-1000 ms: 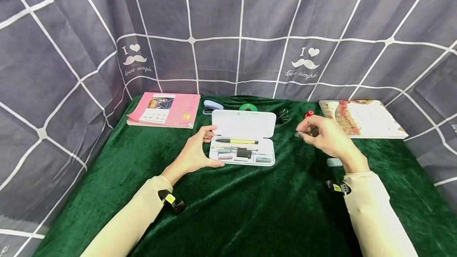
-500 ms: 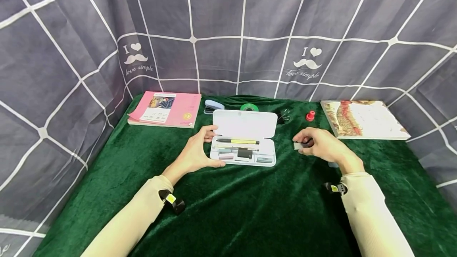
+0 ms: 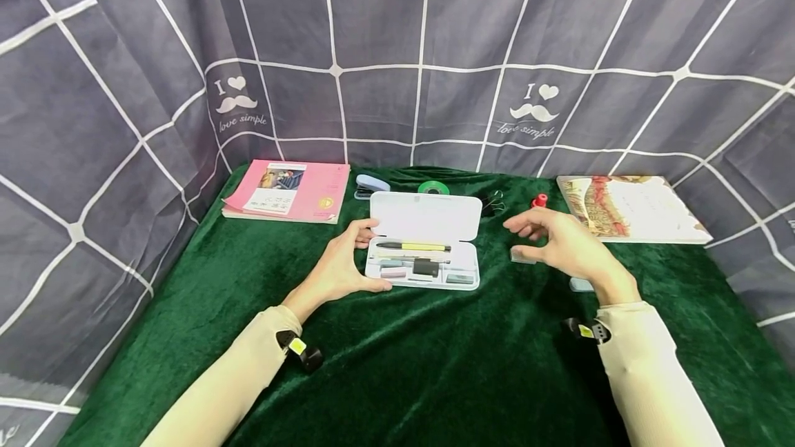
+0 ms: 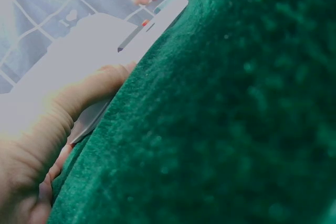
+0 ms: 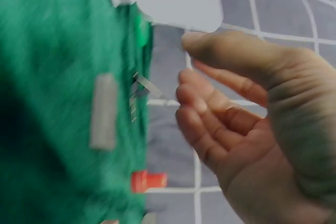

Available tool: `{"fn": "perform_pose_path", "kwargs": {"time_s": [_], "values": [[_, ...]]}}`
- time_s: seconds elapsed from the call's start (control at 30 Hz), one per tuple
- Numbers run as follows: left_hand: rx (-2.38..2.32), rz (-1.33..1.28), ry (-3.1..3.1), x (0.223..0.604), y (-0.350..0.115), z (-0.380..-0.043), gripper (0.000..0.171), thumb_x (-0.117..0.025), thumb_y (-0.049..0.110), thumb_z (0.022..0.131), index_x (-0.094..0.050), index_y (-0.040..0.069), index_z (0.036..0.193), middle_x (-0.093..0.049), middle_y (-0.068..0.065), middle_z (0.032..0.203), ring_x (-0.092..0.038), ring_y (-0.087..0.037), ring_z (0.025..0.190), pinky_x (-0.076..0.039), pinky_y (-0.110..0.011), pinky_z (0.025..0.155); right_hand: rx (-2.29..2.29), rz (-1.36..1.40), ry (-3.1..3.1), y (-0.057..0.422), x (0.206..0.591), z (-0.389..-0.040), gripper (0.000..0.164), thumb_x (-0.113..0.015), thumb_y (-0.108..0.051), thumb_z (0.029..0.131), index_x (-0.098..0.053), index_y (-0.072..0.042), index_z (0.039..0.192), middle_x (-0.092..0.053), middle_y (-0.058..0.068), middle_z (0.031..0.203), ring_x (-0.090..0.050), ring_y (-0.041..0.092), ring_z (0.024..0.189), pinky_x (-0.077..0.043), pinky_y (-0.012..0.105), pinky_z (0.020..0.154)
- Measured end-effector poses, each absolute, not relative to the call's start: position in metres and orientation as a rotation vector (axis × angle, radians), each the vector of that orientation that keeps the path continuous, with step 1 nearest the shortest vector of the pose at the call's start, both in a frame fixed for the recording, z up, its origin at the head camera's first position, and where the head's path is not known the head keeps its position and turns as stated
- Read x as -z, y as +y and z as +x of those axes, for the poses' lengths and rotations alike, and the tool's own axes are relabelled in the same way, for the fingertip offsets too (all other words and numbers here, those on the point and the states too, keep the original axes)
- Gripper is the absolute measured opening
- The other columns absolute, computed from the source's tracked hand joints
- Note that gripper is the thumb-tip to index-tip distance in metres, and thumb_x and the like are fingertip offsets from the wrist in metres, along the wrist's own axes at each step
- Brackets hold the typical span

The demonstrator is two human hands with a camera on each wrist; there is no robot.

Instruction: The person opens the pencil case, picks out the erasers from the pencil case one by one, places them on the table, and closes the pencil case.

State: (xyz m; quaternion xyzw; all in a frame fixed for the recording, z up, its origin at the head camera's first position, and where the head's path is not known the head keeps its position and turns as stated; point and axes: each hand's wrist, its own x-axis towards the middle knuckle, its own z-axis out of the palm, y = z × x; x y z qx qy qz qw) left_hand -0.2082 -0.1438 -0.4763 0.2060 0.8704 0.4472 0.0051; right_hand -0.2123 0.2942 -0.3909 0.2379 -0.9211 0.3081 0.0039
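Note:
A white pencil case lies open on the green cloth, lid tipped back. My left hand grips its left end, thumb along the front edge and fingers near the hinge. Inside the case are a yellow-and-black pen, a thinner stick below it and several small blocks, one a black block. My right hand is held to the right of the case with thumb and fingers apart, nothing between them. Close by its thumb, a small grey block lies on the cloth, partly hidden in the head view.
Behind the case stand a light blue stapler, a green tape roll and black binder clips. A red object, a pale blue item and a book lie right. A pink book lies left.
My right hand carried the small grey block down and toward me onto the cloth, then let go; its fingers have spread and lifted. My left hand stays on the case.

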Motion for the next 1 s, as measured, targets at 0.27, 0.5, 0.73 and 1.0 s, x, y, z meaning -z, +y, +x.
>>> {"fn": "perform_pose_path", "kwargs": {"time_s": [0.27,0.5,0.73,1.0], "values": [[-1.396,0.621,2.725,0.476,-0.143,-0.208,0.116,-0.11,0.037,0.069,-0.044,0.023,0.163,-0.064,-0.013,0.145,-0.065,-0.033,0.132,-0.053,-0.055,0.117,-1.105,0.944,-2.719,0.265,0.385,-0.207,0.031,-0.092,-0.002,0.091,-0.082,-0.014,0.118,-0.081,-0.001,0.105,-0.076,0.014,0.09,-0.062,0.025,0.085],[-1.415,0.659,2.723,0.476,-0.144,-0.208,0.115,-0.11,0.034,0.069,-0.045,0.019,0.163,-0.064,-0.014,0.144,-0.065,-0.033,0.13,-0.053,-0.054,0.117,-1.162,1.053,-2.835,0.238,0.397,-0.204,0.027,-0.09,-0.002,0.092,-0.082,-0.01,0.117,-0.081,0.001,0.1,-0.074,0.011,0.089,-0.065,0.04,0.083],[-1.425,0.714,2.729,0.477,-0.144,-0.211,0.119,-0.111,0.037,0.068,-0.044,0.019,0.164,-0.064,-0.013,0.145,-0.065,-0.03,0.13,-0.053,-0.051,0.116,-1.096,1.241,-2.84,0.219,0.408,-0.202,0.02,-0.089,-0.001,0.093,-0.085,-0.012,0.109,-0.079,-0.003,0.101,-0.072,0.009,0.087,-0.065,0.038,0.08],[-1.418,0.704,2.733,0.479,-0.143,-0.211,0.117,-0.111,0.035,0.068,-0.044,0.019,0.163,-0.065,-0.013,0.144,-0.066,-0.03,0.129,-0.054,-0.05,0.116,-1.027,1.273,-2.832,0.214,0.415,-0.202,0.019,-0.085,0.002,0.094,-0.086,-0.013,0.105,-0.074,-0.007,0.095,-0.067,0.009,0.084,-0.061,0.032,0.078]]}}
